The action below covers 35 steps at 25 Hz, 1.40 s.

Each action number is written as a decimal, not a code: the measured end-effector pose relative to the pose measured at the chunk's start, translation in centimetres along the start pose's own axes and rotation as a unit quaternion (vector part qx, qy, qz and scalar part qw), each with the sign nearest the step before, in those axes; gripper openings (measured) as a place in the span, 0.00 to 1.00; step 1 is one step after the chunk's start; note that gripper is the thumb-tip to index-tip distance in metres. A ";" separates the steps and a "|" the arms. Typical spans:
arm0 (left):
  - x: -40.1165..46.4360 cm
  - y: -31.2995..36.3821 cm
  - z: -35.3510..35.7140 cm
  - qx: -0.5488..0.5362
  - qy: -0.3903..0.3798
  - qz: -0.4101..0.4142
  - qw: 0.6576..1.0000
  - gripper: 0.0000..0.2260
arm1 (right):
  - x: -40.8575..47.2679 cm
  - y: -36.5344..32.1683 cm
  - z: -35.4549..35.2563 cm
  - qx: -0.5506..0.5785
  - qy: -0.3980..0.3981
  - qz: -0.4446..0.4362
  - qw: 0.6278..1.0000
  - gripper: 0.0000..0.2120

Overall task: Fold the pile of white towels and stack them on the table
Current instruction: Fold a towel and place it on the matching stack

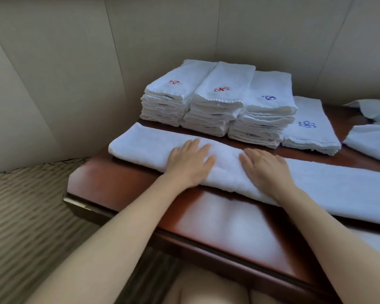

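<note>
A long white towel (329, 185), folded into a narrow strip, lies across the glossy red-brown table (123, 185). My left hand (190, 161) rests flat on the strip's left half, fingers spread. My right hand (266, 170) lies flat beside it near the strip's middle. Neither hand grips anything. Behind the strip stand three tall stacks of folded white towels: a left stack (165, 102) and a middle stack (217, 106) with red embroidery, and a right stack (266, 115) with blue embroidery. A low stack (309, 130) with a blue emblem sits further right.
Unfolded white towels (373, 137) lie heaped at the table's right edge. Beige padded wall panels (75, 62) close in the corner behind the stacks. Striped carpet (26, 216) covers the floor to the left. The table's left corner has a metal trim (77, 202).
</note>
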<state>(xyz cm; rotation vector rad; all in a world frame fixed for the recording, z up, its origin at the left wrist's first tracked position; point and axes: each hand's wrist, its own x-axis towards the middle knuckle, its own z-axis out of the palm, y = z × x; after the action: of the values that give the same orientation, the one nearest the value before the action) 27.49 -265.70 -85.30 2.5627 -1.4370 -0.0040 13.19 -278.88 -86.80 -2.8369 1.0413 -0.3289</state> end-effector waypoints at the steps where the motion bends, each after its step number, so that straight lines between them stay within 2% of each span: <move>1: 0.6 -0.3 0.5 0.019 -0.033 -0.012 0.999 0.23 | 0.0 0.2 -0.3 0.003 -0.027 -0.002 1.000 0.18; 3: 0.9 -1.2 0.8 0.038 -0.073 -0.024 0.996 0.24 | -0.2 0.8 -0.8 0.008 -0.023 -0.011 1.000 0.20; 5: 0.8 -1.4 0.8 0.032 -0.086 -0.029 0.995 0.24 | -2.2 1.5 -1.2 0.006 0.049 -0.068 0.996 0.24; 7: 0.7 -0.7 0.8 0.034 -0.062 -0.052 0.996 0.24 | -5.4 2.0 -1.0 -0.001 0.121 -0.142 0.982 0.28; 9: 0.0 0.0 0.7 0.030 -0.011 -0.079 0.996 0.26 | -7.0 2.7 -0.2 0.007 0.139 -0.164 0.977 0.27; 10: -1.0 0.3 0.7 0.020 0.023 -0.066 0.997 0.29 | -7.2 2.8 -0.1 0.023 0.137 -0.154 0.978 0.25; 12: -3.8 0.8 0.8 -0.033 0.073 0.055 0.995 0.35 | -6.9 2.6 -0.1 0.044 0.164 -0.136 0.976 0.20; 14: -5.8 1.7 0.7 -0.035 0.053 0.163 0.985 0.35 | -6.6 2.6 -0.2 0.043 0.198 -0.133 0.970 0.16; 15: -5.8 2.1 0.8 -0.019 0.053 0.180 0.982 0.34 | -6.6 2.6 -0.3 0.050 0.216 -0.129 0.967 0.16; 18: -3.9 4.2 1.0 -0.004 0.090 0.153 0.984 0.27 | -6.7 2.5 -0.4 0.047 0.256 -0.127 0.957 0.16; 19: -3.4 4.8 1.0 -0.002 0.099 0.148 0.984 0.26 | -6.7 2.5 -0.5 0.035 0.257 -0.130 0.957 0.17; 21: -3.0 4.7 1.3 0.015 0.102 0.178 0.979 0.26 | -7.0 2.6 -0.8 0.010 0.203 -0.126 0.971 0.20; 23: -3.1 2.0 1.3 0.054 0.116 0.210 0.969 0.29 | -7.2 2.9 -1.3 -0.010 0.131 -0.085 0.988 0.19; 25: -3.3 -0.6 0.3 0.097 0.109 0.221 0.964 0.31 | -7.6 3.0 -1.4 -0.016 0.112 -0.068 0.991 0.20; 30: -4.4 -0.2 0.1 0.052 0.052 0.142 0.987 0.32 | -8.1 3.5 -1.1 -0.012 0.110 -0.059 0.992 0.21; 35: -5.0 -6.4 -2.1 0.081 0.011 -0.013 0.997 0.32 | -8.7 4.0 -1.5 -0.007 0.101 -0.039 0.994 0.20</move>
<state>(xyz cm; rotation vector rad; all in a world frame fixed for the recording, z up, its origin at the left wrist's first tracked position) 30.41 -257.87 -84.90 2.7007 -1.4523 0.1417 3.90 -276.28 -87.46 -2.9086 0.9697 -0.6302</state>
